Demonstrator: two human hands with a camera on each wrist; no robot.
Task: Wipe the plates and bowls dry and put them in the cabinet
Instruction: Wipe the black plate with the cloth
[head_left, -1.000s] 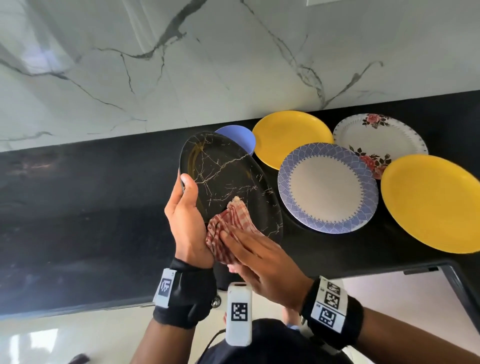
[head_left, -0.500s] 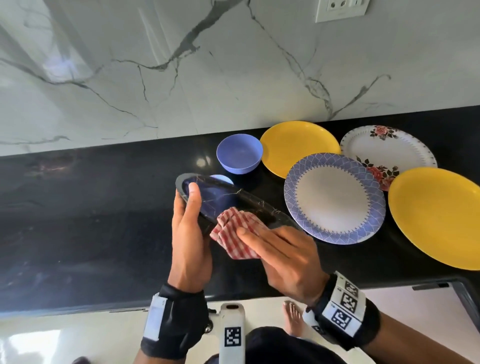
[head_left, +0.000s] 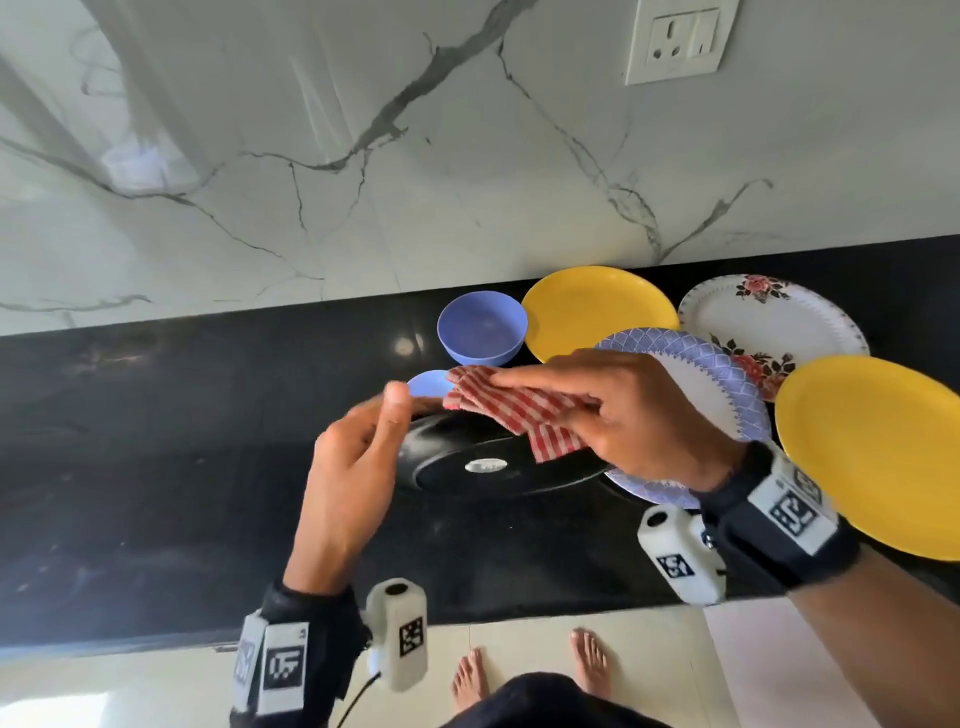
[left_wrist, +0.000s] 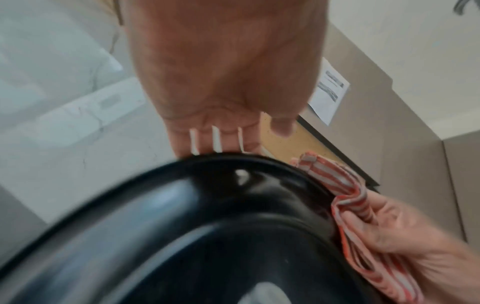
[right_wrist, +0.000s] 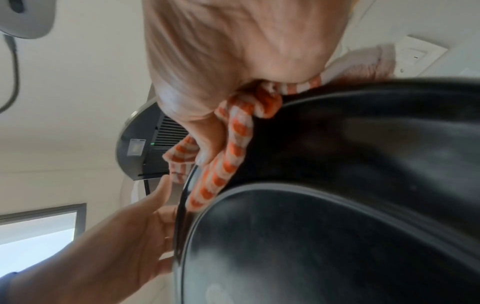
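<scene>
The black plate (head_left: 498, 462), underside up above the surface's front edge, looks stiff, glossy, likely slippery. The left hand (head_left: 353, 467) grips its rim; the right hand (head_left: 639, 415) pinches the checked cloth (head_left: 519, 410) over the opposite rim.

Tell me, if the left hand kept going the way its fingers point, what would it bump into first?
Probably the blue bowl. The left hand holds the black plate at its rim, fingers aimed toward the back wall, and the bowl seems to sit slightly right of that line. Depth is hard to judge.
</scene>
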